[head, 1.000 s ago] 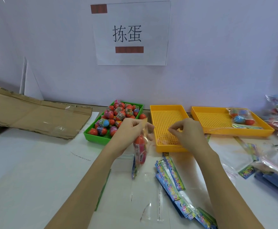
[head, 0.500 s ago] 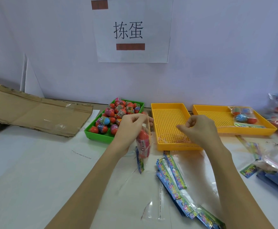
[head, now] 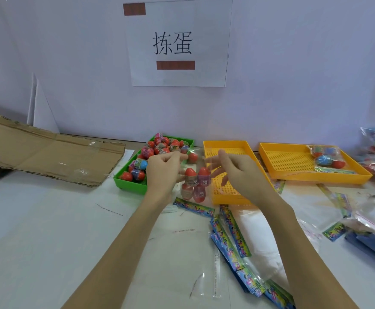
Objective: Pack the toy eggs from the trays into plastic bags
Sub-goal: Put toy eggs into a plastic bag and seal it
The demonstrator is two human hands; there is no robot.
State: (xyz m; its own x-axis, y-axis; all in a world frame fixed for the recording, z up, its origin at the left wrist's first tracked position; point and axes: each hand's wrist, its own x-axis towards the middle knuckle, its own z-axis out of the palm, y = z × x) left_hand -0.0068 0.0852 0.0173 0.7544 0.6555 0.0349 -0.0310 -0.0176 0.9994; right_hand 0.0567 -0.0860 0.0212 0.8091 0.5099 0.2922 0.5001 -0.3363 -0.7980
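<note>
Just below frame centre the left hand (head: 163, 169) pinches the top edge of a clear plastic bag (head: 195, 186) that hangs with several toy eggs (head: 190, 173) inside. The right hand (head: 233, 172) is beside it, fingers spread and holding nothing. The bag looks filled, so sealing its mouth likely comes next. More eggs lie in the green tray (head: 129, 185) behind the left hand; the near yellow tray (head: 226, 198) and printed header cards (head: 231, 233) crowd the space below

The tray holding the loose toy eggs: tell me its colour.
Bright green tray, seen in the head view, the only one.
</note>
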